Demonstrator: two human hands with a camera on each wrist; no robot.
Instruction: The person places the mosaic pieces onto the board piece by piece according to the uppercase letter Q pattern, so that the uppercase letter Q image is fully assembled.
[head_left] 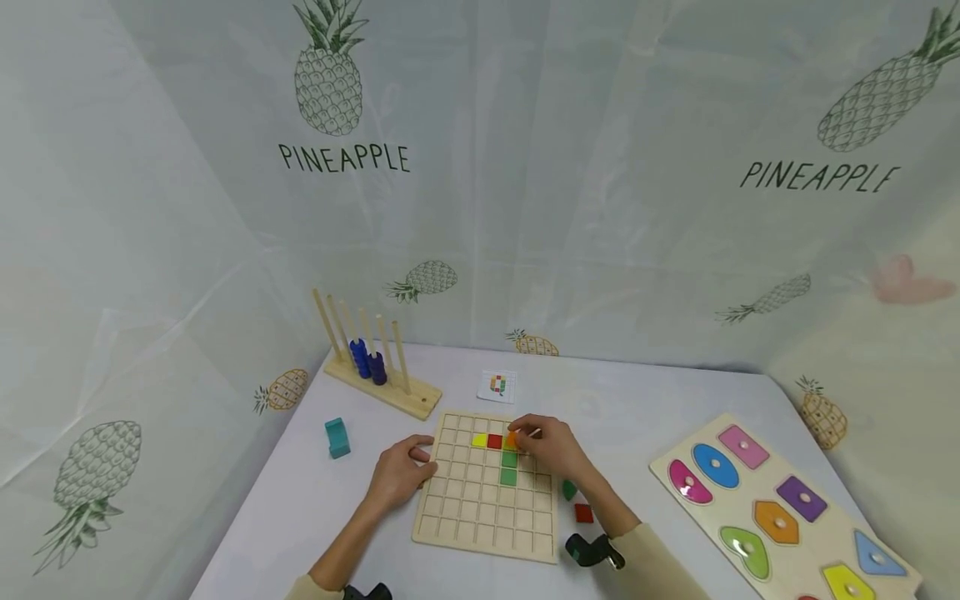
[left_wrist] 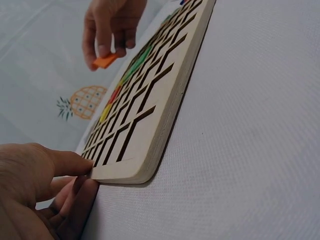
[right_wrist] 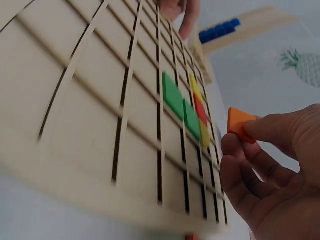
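A wooden grid board (head_left: 465, 508) lies on the table. My left hand (head_left: 401, 472) holds its left edge, with fingers against the rim in the left wrist view. Between thumb and fingers, my right hand (head_left: 555, 446) pinches an orange tile (right_wrist: 239, 123), raised above the board's upper part. Set in the grid are a yellow tile (head_left: 479, 440), a red tile (head_left: 495, 442), another yellowish tile (right_wrist: 205, 134) partly hidden in the head view, and two green tiles (head_left: 508, 477) in a column below.
Behind the board lies a pattern card (head_left: 497, 386). A wooden peg stand (head_left: 390, 396) with blue rings and a teal block (head_left: 337, 437) are at left. Right of the board lie a green piece (head_left: 569, 490), a loose red tile (head_left: 583, 512) and a knobbed shape puzzle (head_left: 738, 504).
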